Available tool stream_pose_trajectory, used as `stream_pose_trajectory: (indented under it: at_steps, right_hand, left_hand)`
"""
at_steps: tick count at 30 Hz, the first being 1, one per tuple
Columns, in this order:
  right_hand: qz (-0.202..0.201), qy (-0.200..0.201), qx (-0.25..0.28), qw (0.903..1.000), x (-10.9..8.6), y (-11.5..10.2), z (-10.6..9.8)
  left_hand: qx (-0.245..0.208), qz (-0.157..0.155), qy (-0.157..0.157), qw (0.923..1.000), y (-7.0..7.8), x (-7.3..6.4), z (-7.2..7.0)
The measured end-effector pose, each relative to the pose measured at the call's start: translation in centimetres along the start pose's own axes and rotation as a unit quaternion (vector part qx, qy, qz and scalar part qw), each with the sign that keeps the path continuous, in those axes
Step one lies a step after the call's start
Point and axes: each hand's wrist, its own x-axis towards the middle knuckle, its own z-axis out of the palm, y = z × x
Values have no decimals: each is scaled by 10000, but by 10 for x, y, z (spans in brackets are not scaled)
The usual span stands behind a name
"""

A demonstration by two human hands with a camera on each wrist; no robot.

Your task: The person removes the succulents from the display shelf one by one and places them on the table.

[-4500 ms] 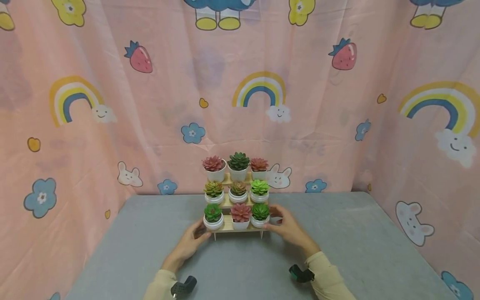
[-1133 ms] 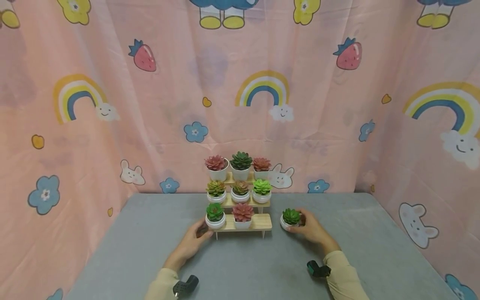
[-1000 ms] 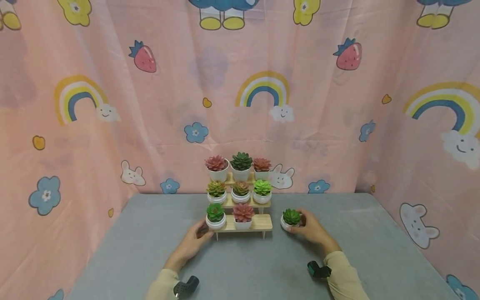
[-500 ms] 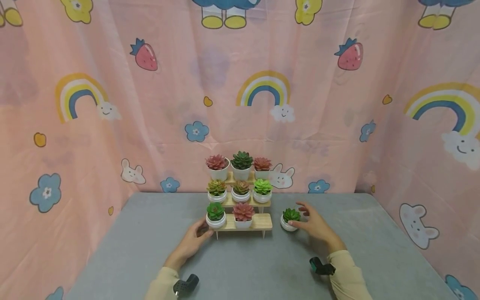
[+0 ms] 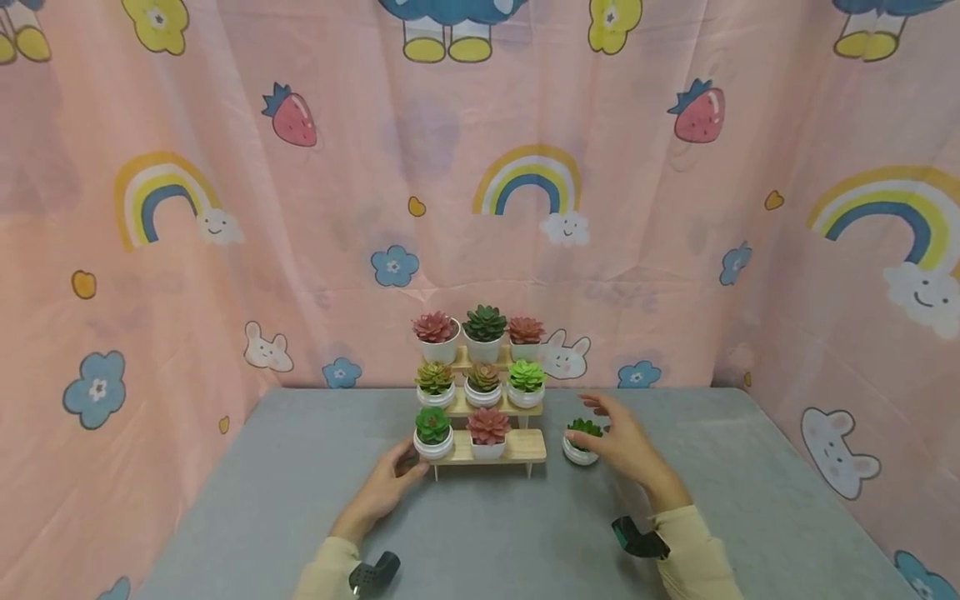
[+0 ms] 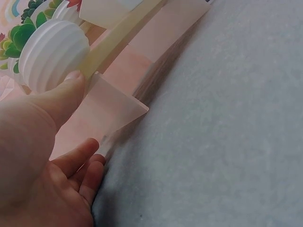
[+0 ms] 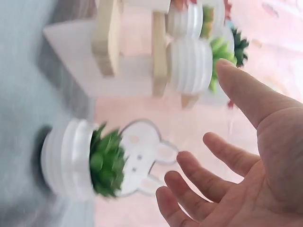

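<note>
On the grey table a three-tier wooden shelf stand (image 5: pixel 525 447) bears potted succulents in white pots on each step. My left hand (image 5: pixel 384 485) is at its lower left end; in the left wrist view the thumb (image 6: pixel 71 90) touches the ribbed pot at the shelf's edge, while other fingers lie loosely curled near the stand's leg (image 6: pixel 113 106). A green potted succulent (image 5: pixel 581 450) stands upright on the table, right of the stand. Above and beside it hovers my right hand (image 5: pixel 630 442), fingers spread, holding nothing. The right wrist view shows that potted succulent (image 7: pixel 71 158) apart from the fingers.
The bottom step carries a green succulent (image 5: pixel 432 427) on the left and a pink one (image 5: pixel 488 427) in the middle; its right end is bare wood. A pink patterned curtain (image 5: pixel 330 250) hangs behind the table (image 5: pixel 480 542).
The right hand took the green potted succulent from the bottom step's right end, set it on the table and let go, lifting slightly. The left hand has stayed at the stand.
</note>
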Motion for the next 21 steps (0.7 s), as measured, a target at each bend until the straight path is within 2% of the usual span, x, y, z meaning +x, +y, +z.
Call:
stream_pose_trajectory:
  at_steps: [4, 11, 17, 21]
  right_hand:
    - [-279, -150, 145, 9994, -5, -11, 11]
    - [-368, -464, 479, 9971, -7, -26, 43]
    - [-649, -666, 992, 9907, -2, -31, 66]
    - [-703, -660, 1127, 9889, 4, -31, 77]
  left_hand:
    - [4, 72, -32, 10000, -3, 0, 1]
    - [28, 67, -57, 10000, -5, 0, 1]
    - [44, 72, -1, 10000, 1, -1, 0]
    - [-4, 69, 59, 10000, 3, -2, 0]
